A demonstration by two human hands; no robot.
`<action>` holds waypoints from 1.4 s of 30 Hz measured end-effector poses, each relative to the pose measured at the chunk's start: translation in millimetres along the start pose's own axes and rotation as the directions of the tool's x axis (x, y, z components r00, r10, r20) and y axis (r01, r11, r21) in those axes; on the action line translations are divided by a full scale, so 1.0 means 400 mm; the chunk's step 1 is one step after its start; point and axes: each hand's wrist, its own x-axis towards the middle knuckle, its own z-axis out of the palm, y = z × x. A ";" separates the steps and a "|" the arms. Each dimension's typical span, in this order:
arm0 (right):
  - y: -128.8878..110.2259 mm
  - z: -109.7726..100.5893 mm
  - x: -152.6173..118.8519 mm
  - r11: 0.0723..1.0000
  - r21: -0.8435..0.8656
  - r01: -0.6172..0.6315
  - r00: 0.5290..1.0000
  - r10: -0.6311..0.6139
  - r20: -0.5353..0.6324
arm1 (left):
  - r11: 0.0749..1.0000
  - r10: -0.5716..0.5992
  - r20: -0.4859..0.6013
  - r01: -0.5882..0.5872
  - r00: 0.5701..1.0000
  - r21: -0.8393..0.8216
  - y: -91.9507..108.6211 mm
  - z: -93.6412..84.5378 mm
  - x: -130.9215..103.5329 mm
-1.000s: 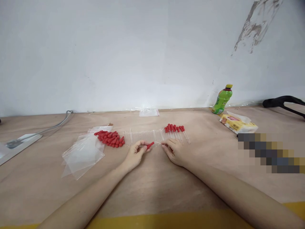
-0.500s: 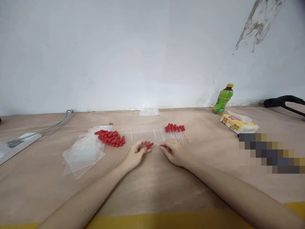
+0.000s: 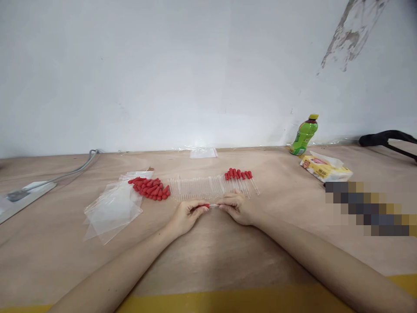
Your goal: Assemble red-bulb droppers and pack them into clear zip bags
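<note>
My left hand [image 3: 190, 215] pinches a red rubber dropper bulb [image 3: 206, 205], most of it hidden by the fingers. From the right, my right hand [image 3: 239, 208] grips a thin clear glass dropper tube [image 3: 214, 205], whose end meets the bulb's mouth. Just beyond both hands lies a row of clear glass tubes [image 3: 192, 187], side by side. To its left is a heap of loose red bulbs [image 3: 150, 188]. At the row's right end, several droppers with red bulbs fitted [image 3: 239, 174] lie with their bulbs toward the wall.
Clear plastic bags [image 3: 114, 213] overlap at the left, partly under the bulb heap. A white packet [image 3: 203, 152] lies by the wall. At the right are a green bottle [image 3: 304, 135], a tissue pack [image 3: 325, 168] and a black curved object [image 3: 387, 138]. A grey cable [image 3: 73, 171] runs along the left.
Both hands have come slightly nearer my body. The bulb and tube now line up end to end, and my left fingers have closed further over the bulb.
</note>
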 end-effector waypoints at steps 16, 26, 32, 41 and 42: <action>-0.001 -0.004 -0.011 0.996 -0.093 0.010 0.994 -0.020 -0.105 | 0.997 -0.022 -0.013 0.023 1.000 0.076 -0.004 -0.006 0.004; 0.004 0.026 -0.014 0.989 -0.128 0.077 0.984 -0.096 -0.151 | 0.994 -0.039 0.047 0.034 0.998 0.105 0.012 -0.004 -0.004; -0.013 0.023 -0.008 0.983 -0.179 0.045 0.996 -0.058 -0.066 | 0.991 -0.018 0.056 0.010 0.998 0.135 0.011 -0.004 -0.005; -0.032 0.015 0.001 0.980 -0.191 -0.054 0.998 0.058 0.018 | 0.985 0.050 0.056 -0.059 0.997 0.162 0.009 -0.009 -0.006; -0.034 0.013 0.002 0.979 -0.194 -0.056 0.997 0.064 0.032 | 0.982 0.072 0.043 -0.078 0.996 0.172 0.009 -0.010 -0.004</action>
